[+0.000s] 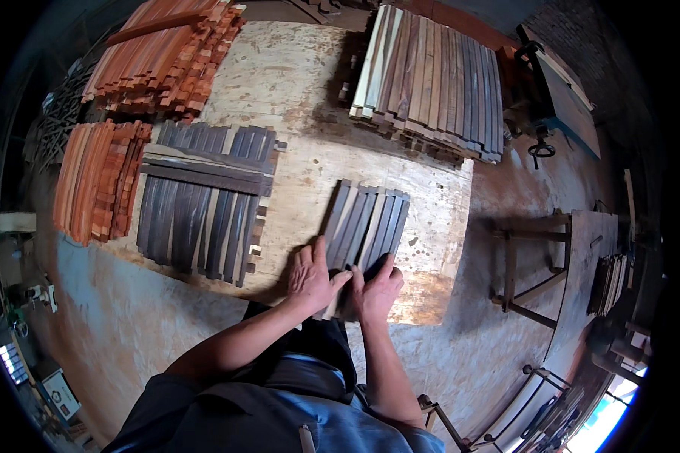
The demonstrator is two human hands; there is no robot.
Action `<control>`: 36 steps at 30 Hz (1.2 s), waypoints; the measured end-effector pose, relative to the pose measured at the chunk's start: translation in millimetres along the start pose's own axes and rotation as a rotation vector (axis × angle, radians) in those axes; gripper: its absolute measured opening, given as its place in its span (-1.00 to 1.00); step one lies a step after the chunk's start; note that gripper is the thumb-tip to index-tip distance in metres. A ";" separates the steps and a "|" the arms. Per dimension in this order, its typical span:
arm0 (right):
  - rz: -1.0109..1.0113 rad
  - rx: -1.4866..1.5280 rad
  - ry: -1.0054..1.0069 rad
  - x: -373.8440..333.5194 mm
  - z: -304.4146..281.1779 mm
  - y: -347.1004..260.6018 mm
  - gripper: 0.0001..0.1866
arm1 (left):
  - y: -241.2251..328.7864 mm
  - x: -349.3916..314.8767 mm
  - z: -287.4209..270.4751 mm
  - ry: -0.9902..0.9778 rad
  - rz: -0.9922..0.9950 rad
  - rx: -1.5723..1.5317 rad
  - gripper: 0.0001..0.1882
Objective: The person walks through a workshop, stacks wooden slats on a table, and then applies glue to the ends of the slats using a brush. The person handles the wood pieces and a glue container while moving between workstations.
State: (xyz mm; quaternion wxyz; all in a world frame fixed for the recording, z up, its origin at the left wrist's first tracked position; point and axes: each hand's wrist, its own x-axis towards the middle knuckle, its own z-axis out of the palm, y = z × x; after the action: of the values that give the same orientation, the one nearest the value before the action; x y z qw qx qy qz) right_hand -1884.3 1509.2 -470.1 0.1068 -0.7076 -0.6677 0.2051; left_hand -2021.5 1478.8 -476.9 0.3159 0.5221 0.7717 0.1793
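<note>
- dark wooden strips [372, 223] lay side by side in a small bundle on the pale desk [298, 162], near its front edge, with a few lighter ones among them
- the left hand [308, 283] was at the bundle's left side and the right hand [378, 293] at its right, both over the near end
- the fingers were grasping the bundle from either side, thumbs turned inward over the top; how far the fingertips reached underneath could not be told
- the step in hand looked like gathering and lining up the bundle, judging by that two-sided hold; the far ends stood slightly uneven
- the next move, as far as one could judge, called for even pressure from both sides, so that the outer pieces would not slide or fan apart
- no box or tray could be seen around the bundle; it rested straight on the desk
- to the left, a wider dark stack [193, 226] bore crosspieces [204, 172] laid over its upper part
- a smaller red-orange pile [91, 181] stood just beside that stack, with a larger red-orange pile [155, 53] beyond
- a big brown-and-grey pile [431, 75] stood at the desk's far right, pale pieces along its left side
</note>
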 end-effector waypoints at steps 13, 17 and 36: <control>-0.082 0.136 0.000 -15.4 6.4 21.7 -0.24 | -68.2 35.5 -207.0 0.067 0.248 0.151 -0.42; -0.168 0.144 0.038 -19.4 -5.3 5.7 -0.29 | -124.4 77.2 -282.7 0.037 0.050 0.644 -0.08; -0.163 0.158 -0.615 -31.0 55.1 -191.4 -0.36 | -155.0 14.7 -277.0 -0.092 -0.199 0.002 -0.41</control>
State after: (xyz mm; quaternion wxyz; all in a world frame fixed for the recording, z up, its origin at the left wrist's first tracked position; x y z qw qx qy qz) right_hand -2081.4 1488.1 -433.5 -0.0292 -0.5463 -0.7053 0.4509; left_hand -2319.5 1446.6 -371.4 0.3669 0.4507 0.8046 0.1222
